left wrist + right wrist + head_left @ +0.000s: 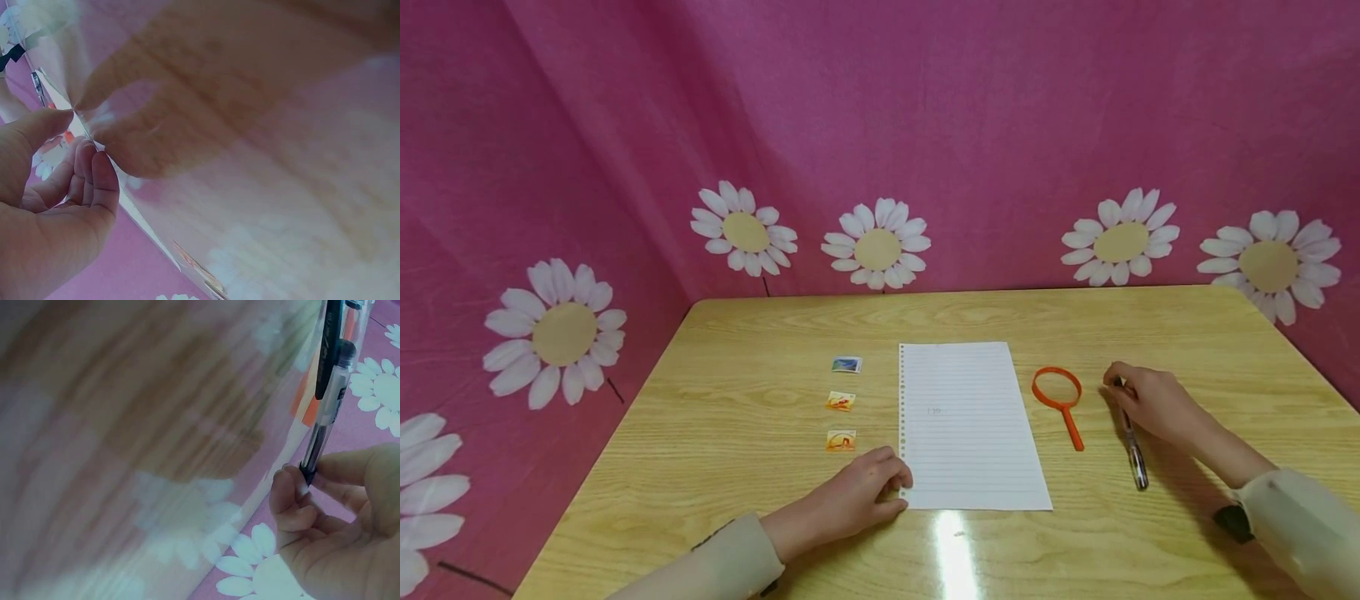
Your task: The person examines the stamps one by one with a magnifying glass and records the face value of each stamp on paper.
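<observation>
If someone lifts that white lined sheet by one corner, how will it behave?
The lined sheet will probably droop, since it looks like thin paper. It might slide easily, as the table looks smooth and shiny. The punched holes along one edge could tear if tugged.

Magnifier (1070, 421) between paper (973, 442) and pen (1135, 457)

Three small printed paper rectangles (841, 402) are showing at left.
One white lined sheet (970, 433), one orange-red magnifying glass (1066, 408), one clear-barrelled pen (1132, 442) and two bare hands (856, 490) (1159, 407) are showing too.
</observation>
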`<state>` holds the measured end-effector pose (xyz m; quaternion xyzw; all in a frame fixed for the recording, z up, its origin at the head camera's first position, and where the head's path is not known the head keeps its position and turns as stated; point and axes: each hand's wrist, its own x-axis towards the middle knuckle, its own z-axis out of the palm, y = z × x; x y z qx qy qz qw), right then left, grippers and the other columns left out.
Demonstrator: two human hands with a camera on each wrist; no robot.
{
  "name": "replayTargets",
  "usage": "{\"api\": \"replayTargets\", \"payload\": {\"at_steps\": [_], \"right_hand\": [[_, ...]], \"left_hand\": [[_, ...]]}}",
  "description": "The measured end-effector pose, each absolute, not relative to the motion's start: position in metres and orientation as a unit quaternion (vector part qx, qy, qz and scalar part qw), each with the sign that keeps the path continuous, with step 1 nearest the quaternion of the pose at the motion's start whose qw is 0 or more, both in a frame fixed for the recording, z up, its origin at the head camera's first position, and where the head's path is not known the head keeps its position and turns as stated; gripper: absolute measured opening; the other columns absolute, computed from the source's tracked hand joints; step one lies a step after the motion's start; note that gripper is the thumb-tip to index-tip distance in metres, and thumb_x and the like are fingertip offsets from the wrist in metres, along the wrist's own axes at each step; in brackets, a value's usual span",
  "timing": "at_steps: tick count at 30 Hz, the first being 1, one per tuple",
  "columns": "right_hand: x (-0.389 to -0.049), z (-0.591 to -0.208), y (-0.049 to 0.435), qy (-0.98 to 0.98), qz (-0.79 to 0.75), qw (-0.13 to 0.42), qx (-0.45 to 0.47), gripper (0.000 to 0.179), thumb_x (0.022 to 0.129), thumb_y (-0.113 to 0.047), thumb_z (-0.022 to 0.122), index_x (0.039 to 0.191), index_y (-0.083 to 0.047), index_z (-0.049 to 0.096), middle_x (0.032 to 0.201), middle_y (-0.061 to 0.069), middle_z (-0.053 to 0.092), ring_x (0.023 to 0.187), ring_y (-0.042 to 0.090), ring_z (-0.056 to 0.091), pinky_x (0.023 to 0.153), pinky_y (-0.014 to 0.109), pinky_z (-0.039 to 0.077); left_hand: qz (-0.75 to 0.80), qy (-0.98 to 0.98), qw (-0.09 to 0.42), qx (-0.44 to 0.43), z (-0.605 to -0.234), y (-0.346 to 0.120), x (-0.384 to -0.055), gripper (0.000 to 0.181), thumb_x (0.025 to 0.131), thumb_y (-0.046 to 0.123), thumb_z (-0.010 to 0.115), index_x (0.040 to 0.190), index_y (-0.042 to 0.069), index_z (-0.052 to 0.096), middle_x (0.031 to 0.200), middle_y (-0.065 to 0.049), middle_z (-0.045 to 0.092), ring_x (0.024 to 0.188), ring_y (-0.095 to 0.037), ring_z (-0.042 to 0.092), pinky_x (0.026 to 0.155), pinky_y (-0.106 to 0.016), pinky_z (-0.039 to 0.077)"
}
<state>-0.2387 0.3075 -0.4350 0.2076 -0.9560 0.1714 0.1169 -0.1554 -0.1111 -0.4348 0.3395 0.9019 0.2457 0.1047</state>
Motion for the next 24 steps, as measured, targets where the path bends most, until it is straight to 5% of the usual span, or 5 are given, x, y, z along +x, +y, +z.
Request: {"api": "replayTargets", "payload": {"at_steps": [6, 10, 14, 19, 24], "right_hand": [[-0.236, -0.430, 0.308, -0.955, 0.176, 0.103, 0.217, 0.006, 0.090, -0.001, 0.064, 0.096, -0.002, 0.063, 0.072, 0.002, 0.062, 0.060, 0.003, 0.044, 0.052, 0.022, 0.039], [-0.233, -0.425, 0.311, -0.953, 0.158, 0.099, 0.237, 0.021, 0.083, 0.010, 0.065, 0.103, 0.002, 0.061, 0.086, 0.011, 0.068, 0.070, 0.015, 0.056, 0.059, 0.032, 0.051], [-0.230, -0.423, 0.314, -0.942, 0.108, 0.150, 0.281, 0.034, 0.075, 0.014, 0.072, 0.103, 0.001, 0.058, 0.079, 0.009, 0.064, 0.067, 0.018, 0.060, 0.056, 0.036, 0.054], [-0.226, -0.425, 0.314, -0.913, 0.060, 0.243, 0.323, 0.042, 0.066, 0.012, 0.078, 0.098, -0.004, 0.056, 0.067, 0.003, 0.058, 0.058, 0.012, 0.055, 0.047, 0.031, 0.049], [-0.219, -0.421, 0.312, -0.916, 0.065, 0.250, 0.308, 0.043, 0.068, 0.011, 0.076, 0.098, -0.007, 0.052, 0.063, -0.008, 0.043, 0.056, 0.003, 0.038, 0.046, 0.021, 0.035]], "left_hand": [[0.247, 0.901, 0.104, 0.340, -0.436, -0.112, -0.156, 0.013, 0.090, 0.014, 0.070, 0.100, 0.007, 0.064, 0.089, 0.001, 0.052, 0.080, -0.004, 0.045, 0.073, -0.013, 0.042], [0.248, 0.900, 0.094, 0.346, -0.436, -0.112, -0.155, 0.013, 0.090, 0.013, 0.070, 0.100, 0.007, 0.063, 0.089, 0.000, 0.053, 0.081, -0.005, 0.046, 0.074, -0.013, 0.043], [0.247, 0.899, 0.088, 0.351, -0.435, -0.111, -0.156, 0.013, 0.090, 0.013, 0.070, 0.100, 0.007, 0.063, 0.089, 0.000, 0.053, 0.081, -0.005, 0.047, 0.074, -0.014, 0.043], [0.247, 0.898, 0.088, 0.353, -0.433, -0.111, -0.155, 0.013, 0.090, 0.012, 0.070, 0.099, 0.006, 0.063, 0.088, 0.000, 0.053, 0.080, -0.006, 0.047, 0.073, -0.014, 0.043], [0.247, 0.896, 0.082, 0.361, -0.434, -0.112, -0.154, 0.013, 0.090, 0.011, 0.070, 0.099, 0.006, 0.063, 0.088, -0.001, 0.053, 0.080, -0.006, 0.048, 0.073, -0.015, 0.043]]}}
